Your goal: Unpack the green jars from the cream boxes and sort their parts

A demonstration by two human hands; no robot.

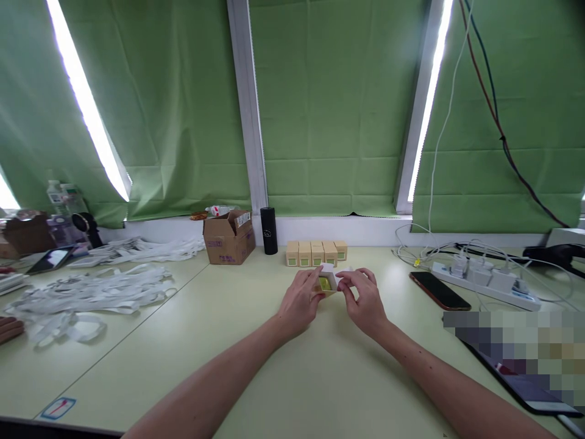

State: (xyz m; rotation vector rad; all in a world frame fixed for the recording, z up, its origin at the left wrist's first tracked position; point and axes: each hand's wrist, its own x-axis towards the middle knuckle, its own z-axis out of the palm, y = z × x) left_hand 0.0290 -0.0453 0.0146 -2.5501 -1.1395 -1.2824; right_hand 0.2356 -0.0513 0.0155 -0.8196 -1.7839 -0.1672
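Between my two hands is a small open paper box [335,283], its white flaps raised and something yellow-green [325,283] inside it. My left hand [299,299] is closed around the box's left side. At the right side, the thumb and fingers of my right hand [364,299] pinch the edge or a flap of the box. Just beyond my hands stand several small tan boxes [304,253] in a row, with greenish-yellow squares on their fronts.
Behind stand a brown cardboard box [228,239] and a black cylinder [269,231]. White straps [100,289] lie at left. At right are a dark phone [439,291], a power strip [487,285] with chargers and cables, and a tablet-like device [525,381], partly blurred out.
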